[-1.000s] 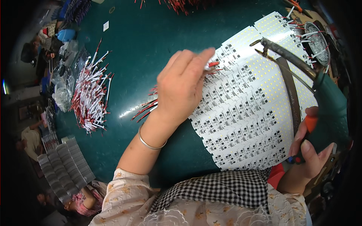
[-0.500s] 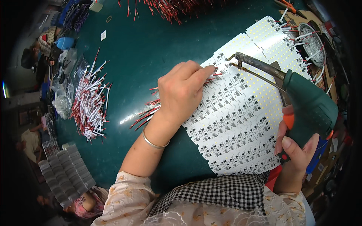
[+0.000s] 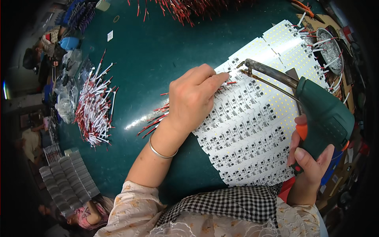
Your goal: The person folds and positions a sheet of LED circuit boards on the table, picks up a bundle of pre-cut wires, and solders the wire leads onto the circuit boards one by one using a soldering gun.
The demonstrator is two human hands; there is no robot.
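My left hand point(image 3: 193, 98) reaches over the upper left part of a white sheet of LED circuit boards point(image 3: 241, 136). Its thumb and index finger pinch red and white wires point(image 3: 231, 83) close to the board pads, and more wire ends stick out behind the palm. A green soldering gun point(image 3: 323, 112) with an orange trigger is gripped in my right hand point(image 3: 310, 158). Its dark tip hovers at or just above the board, right beside my left fingertips; I cannot tell whether it touches. Small black parts and yellow LEDs cover the sheet in rows.
Loose red and white wires point(image 3: 94, 106) lie piled at the left, and a bigger red heap point(image 3: 193, 10) sits at the far edge. On the right stand a metal dish point(image 3: 331, 51) of silvery bits and orange-handled pliers point(image 3: 306, 8). Grey stacked pieces point(image 3: 71, 179) are lower left, near another person point(image 3: 89, 215).
The board sheet has shifted slightly right and toward me. My left hand has moved a little right with the wires, and the soldering tip sits slightly lower, close to the fingertips.
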